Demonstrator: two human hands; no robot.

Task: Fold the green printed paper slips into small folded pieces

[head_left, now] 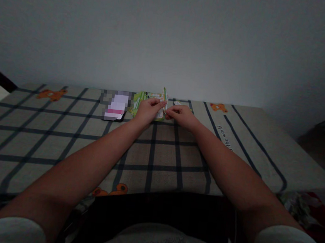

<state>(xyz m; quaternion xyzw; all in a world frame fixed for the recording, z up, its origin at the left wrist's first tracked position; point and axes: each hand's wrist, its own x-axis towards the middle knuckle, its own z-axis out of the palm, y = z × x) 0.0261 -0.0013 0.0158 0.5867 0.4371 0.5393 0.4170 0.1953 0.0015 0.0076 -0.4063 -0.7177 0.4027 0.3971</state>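
A green and white printed plastic packet [142, 97] lies at the far side of the cloth, its right edge raised. My left hand [149, 109] is closed on the packet, thumb and fingers pinching it near that edge. Close by on the right, my right hand [182, 115] has its fingertips pinched together at the packet's right edge. Whether a bit of the packet sits between those fingertips is too small to tell. Behind the right hand, a small green and white piece [177, 103] shows in part.
A phone [116, 107] with a lit, blurred screen lies left of the packet. The checked tablecloth [62, 134] with bear prints covers the table up to a pale wall [171, 37]. Beyond the right table edge sits a red bundle [315, 215], dim and unclear.
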